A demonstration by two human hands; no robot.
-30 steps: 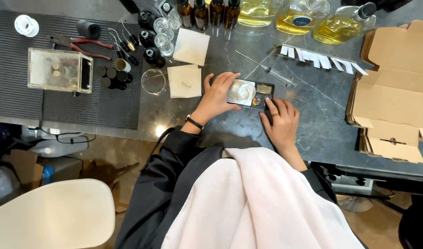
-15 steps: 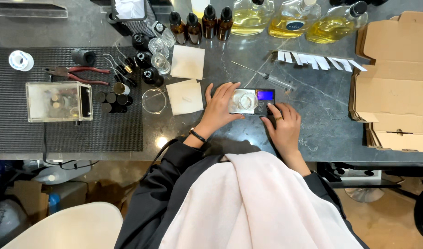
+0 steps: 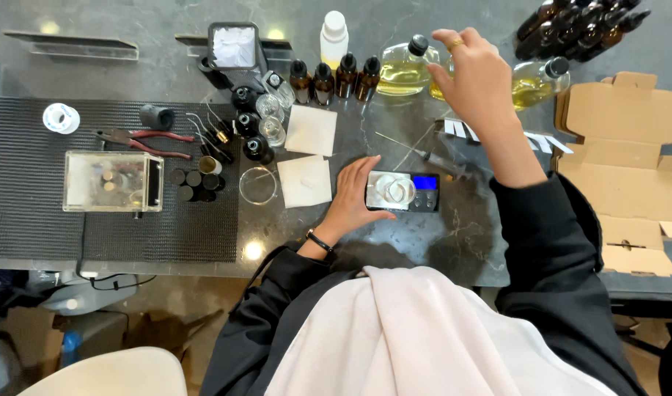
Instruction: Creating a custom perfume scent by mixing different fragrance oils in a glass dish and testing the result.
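Now left hand (image 3: 352, 196) rests on desk (image 3: 460, 227) near front edge, fingers spread loosely around left end of small digital scale (image 3: 402, 191), touching it, not clenched. Small clear glass dish (image 3: 399, 191) sits on scale's plate. Right hand (image 3: 474, 77) raised toward desk's back edge, fingers curled and parted over flask of yellow liquid (image 3: 405, 70); grasp or mere hover, cannot tell. Thin syringe (image 3: 431, 154) lies between scale and flasks. Cardboard box (image 3: 629, 169) at right edge.
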